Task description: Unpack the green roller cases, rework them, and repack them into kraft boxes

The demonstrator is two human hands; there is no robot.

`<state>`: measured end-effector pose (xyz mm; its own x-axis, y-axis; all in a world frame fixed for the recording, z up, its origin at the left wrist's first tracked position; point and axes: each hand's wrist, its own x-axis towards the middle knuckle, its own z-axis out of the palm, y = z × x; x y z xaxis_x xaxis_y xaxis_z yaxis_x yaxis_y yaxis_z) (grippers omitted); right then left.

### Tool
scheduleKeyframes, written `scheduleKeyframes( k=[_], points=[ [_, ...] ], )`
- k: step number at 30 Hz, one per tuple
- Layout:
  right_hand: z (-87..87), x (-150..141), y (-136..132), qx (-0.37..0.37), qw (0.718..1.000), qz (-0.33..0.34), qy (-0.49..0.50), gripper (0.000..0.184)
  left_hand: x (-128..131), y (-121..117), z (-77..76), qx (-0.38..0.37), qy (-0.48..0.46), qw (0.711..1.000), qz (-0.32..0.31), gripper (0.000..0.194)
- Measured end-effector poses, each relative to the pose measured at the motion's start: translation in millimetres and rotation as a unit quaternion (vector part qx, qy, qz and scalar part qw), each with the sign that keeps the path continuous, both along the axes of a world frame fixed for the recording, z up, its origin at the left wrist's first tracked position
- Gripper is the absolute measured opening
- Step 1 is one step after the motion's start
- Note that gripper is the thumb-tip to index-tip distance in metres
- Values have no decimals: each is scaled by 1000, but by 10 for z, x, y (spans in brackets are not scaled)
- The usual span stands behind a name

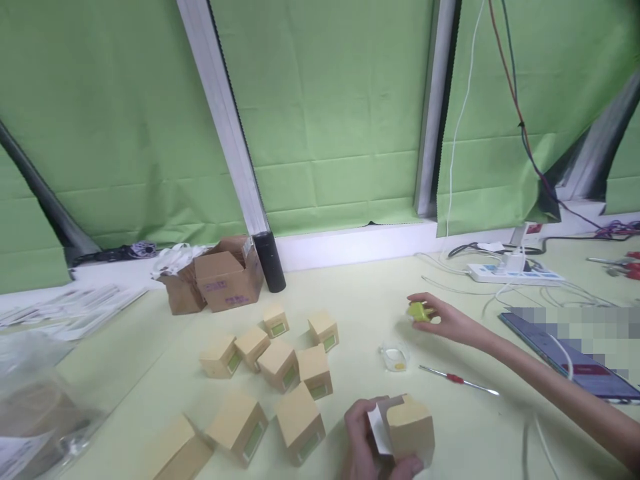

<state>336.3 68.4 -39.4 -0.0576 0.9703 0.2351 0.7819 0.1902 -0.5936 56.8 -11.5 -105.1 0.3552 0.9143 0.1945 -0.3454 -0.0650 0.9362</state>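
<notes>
My left hand [361, 440] is closed around a small tan cardboard box [413, 430] near the front edge of the view, and the box's flaps stand up at its top. Out to the right, my right hand [436, 315] pinches a small yellow-green plug-like piece [419, 311] between thumb and fingers, held above the table. Below that hand lies a clear plastic case [395, 357] with a yellow spot. Beside the case is a thin metal tool with a red grip [455, 379]. Left of my left hand stand several tan boxes [300, 420] with green windows.
A black cylinder [270, 262] and an opened brown carton [227, 277] stand at the back. On the right are a white power strip [515, 273] with cables and a phone-like device [575, 363]. Plastic-wrapped goods [37, 407] and papers [85, 310] lie at the left.
</notes>
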Motion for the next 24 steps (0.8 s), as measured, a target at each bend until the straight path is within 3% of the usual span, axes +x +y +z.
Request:
scheduleKeyframes(
  k=[6, 11, 15, 17, 20, 22, 24],
  points=[
    [211, -533, -201, -46, 991, 126, -20, 48, 11, -23, 5, -15, 4, 1000, -5, 60],
    [132, -580, -100, -81, 984, 150, -53, 55, -2, -43, 54, -7, 30, 999, -7, 59],
    [54, -558, -135, -113, 982, 145, -29, 61, -35, -48, 1, 38, 83, 996, 25, 57],
    [78, -614, -228, -107, 986, 129, -11, 62, -51, -49, -53, 99, 140, 983, 66, 58],
    [211, -787, -453, -69, 989, 103, 80, 51, -66, -52, -131, 230, 210, 939, 143, 60],
    [345, -903, -627, -65, 975, 138, 163, 49, -76, -52, -166, 262, 239, 917, 181, 59],
    [486, -976, -778, -99, 952, 224, 182, 53, -88, -49, -188, 240, 262, 914, 195, 59]
  ],
)
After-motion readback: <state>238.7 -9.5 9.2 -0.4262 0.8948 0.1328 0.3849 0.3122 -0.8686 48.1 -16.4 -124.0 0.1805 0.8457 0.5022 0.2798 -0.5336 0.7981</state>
